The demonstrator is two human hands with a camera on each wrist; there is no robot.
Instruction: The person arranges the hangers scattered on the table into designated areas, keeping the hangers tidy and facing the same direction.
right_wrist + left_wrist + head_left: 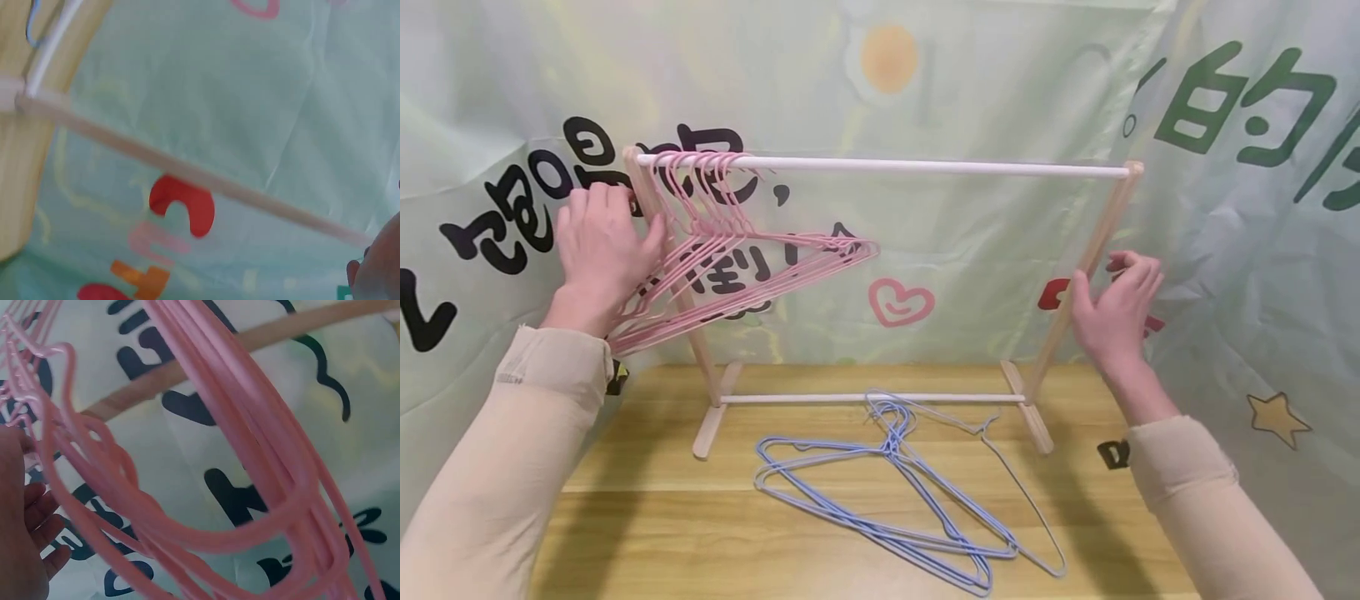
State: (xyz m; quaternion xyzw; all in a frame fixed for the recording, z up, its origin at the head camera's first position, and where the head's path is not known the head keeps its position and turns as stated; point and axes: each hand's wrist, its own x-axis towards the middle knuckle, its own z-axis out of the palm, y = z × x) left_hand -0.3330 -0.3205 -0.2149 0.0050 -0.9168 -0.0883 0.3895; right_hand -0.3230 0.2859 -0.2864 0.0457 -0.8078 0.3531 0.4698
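Observation:
Several pink clothes hangers (pixel 745 250) hang bunched at the left end of the white top rod (pixel 925 167) of a small wooden rack. My left hand (pixel 602 242) is beside the left post (pixel 643 187), close to the hangers, its fingers loosely bent. In the left wrist view the pink hangers (pixel 250 425) pass in front of the camera, and nothing shows between the fingers (pixel 44 528). By the right post (pixel 1108 221), my right hand (pixel 1116 308) has its thumb near the wood; whether it touches is unclear. Several blue hangers (pixel 887 500) lie overlapping on the wooden tabletop.
The rack's lower white rod (pixel 820 399) joins two wooden feet (pixel 709 432) on the wooden tabletop (pixel 647 517). One blue hanger's hook lies over that rod. A printed cloth (pixel 985 75) hangs behind and at both sides.

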